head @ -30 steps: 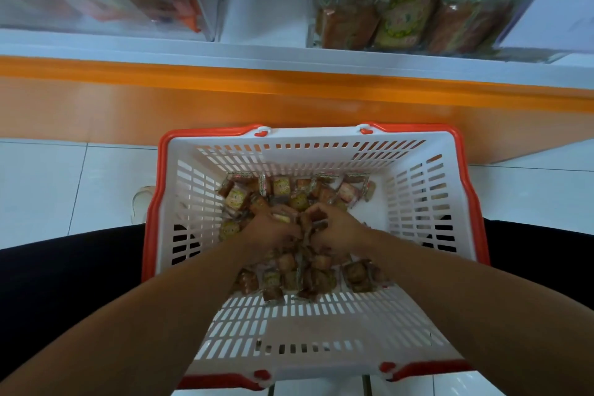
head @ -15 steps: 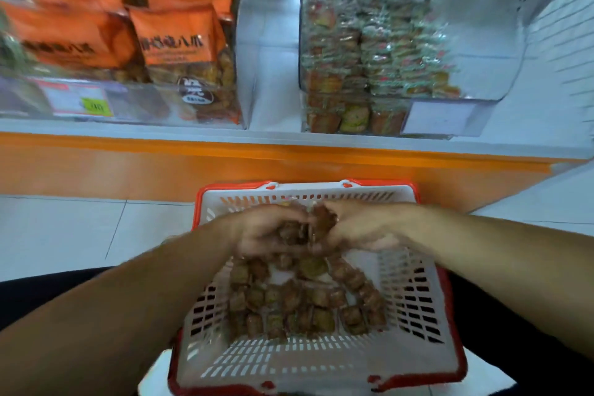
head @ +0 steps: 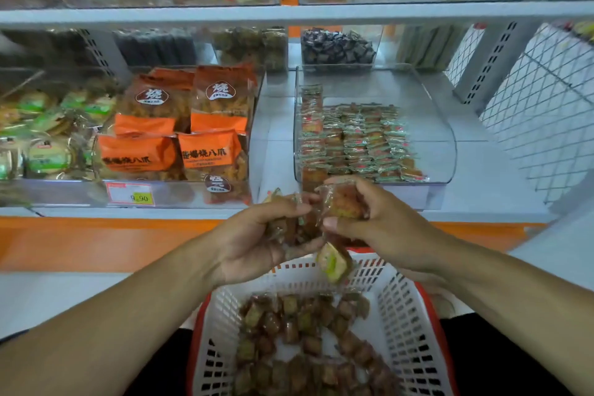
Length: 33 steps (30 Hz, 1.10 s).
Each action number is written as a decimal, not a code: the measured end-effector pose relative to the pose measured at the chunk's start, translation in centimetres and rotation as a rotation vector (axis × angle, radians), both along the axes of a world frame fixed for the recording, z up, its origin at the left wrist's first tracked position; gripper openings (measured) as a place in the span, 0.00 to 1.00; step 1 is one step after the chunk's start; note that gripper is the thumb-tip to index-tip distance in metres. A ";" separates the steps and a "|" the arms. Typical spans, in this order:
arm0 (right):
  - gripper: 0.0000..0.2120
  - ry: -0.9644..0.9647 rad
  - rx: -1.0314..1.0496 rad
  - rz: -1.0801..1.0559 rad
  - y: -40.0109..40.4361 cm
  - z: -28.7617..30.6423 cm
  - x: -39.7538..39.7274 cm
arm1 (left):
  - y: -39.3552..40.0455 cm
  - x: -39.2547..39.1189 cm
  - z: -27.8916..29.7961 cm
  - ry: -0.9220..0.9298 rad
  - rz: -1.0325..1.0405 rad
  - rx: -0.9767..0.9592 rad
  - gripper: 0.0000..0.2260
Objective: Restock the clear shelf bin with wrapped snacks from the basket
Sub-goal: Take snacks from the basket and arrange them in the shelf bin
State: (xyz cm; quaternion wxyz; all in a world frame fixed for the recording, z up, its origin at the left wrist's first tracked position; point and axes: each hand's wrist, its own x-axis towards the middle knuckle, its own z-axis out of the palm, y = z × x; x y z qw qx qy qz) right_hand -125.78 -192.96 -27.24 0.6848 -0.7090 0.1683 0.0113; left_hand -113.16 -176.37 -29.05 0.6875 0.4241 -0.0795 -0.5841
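The restock looks partly done, with plenty left. The clear curved plastic shelf bin [head: 434, 125] already carries neat rows of small green-and-red wrapped snacks [head: 356, 141] across its left and middle, stacked highest along its left wall; the right side of the bin and the strip at its back are bare, so there is room for a good many more.

Below the bin and nearer the person, the white slotted plastic basket with a red rim [head: 398, 309] holds a loose heap of small brown and green wrapped snacks [head: 299, 341] over most of its floor (too jumbled to count), which I judge to be well over half of the work outstanding.

Both hands are raised between the basket and the bin, just below the bin's front lip. The left hand [head: 257, 238] has its fingers curled round a clutch of several wrapped pieces. The right hand [head: 369, 222] pinches one wrapped piece between thumb and fingers, touching the left hand's bundle. One more green-faced wrapped snack [head: 332, 262] hangs beneath the two hands, over the basket's far rim; whether a finger has hold of it or it is slipping free I cannot tell.

This handful has yet to go up into the bin, probably onto its bare right side.
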 end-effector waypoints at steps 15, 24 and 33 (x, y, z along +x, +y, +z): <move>0.16 0.053 0.009 -0.163 -1.3 -1.6 0.4 | -3.9 -2.5 -2.3 0.194 0.181 0.025 0.19; 0.39 0.134 0.112 0.117 -2.6 -1.1 -0.1 | -2.7 -1.4 -0.9 0.197 -0.042 -0.108 0.26; 0.20 0.169 -0.024 0.492 -4.1 1.1 -1.0 | -1.9 -1.9 -0.3 0.197 -0.212 -0.124 0.24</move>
